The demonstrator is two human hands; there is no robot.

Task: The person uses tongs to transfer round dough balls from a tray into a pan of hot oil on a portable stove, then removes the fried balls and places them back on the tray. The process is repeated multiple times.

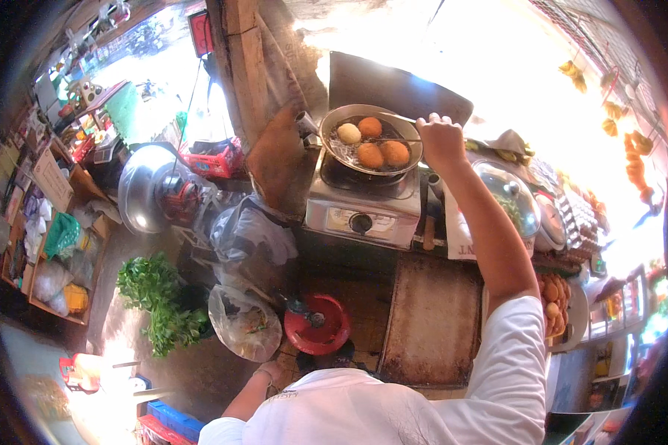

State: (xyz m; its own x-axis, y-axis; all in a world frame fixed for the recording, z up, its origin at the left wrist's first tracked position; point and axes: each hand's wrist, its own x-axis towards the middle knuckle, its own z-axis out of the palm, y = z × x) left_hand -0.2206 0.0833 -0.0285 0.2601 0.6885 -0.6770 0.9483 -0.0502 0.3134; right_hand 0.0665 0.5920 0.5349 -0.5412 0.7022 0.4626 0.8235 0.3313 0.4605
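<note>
Your right hand is closed around the end of a thin metal utensil that reaches into the pan; your left hand hangs low near the bottom edge, and you cannot tell from here whether it grips anything. The pan sits on the silver stove, in front of you and a little right of centre. In it lie four round balls, a pale ball and three orange-brown ones, with bubbling liquid around them.

Behind the pan a dark metal sheet stands upright, blocking the way on the far side; a wooden post rises to its left. Just right of the stove lies a wooden handle. Your forearm crosses in front of what lies there, and beyond it you have a clear domed lid and stacked egg trays. Nearer you on that side is a pile of brown food.

To the stove's left are a plastic-covered bundle, a red basket and a large silver bowl. Below, close to your left hand, a clear plastic bag sits beside a red basin, with leafy greens farther left.
</note>
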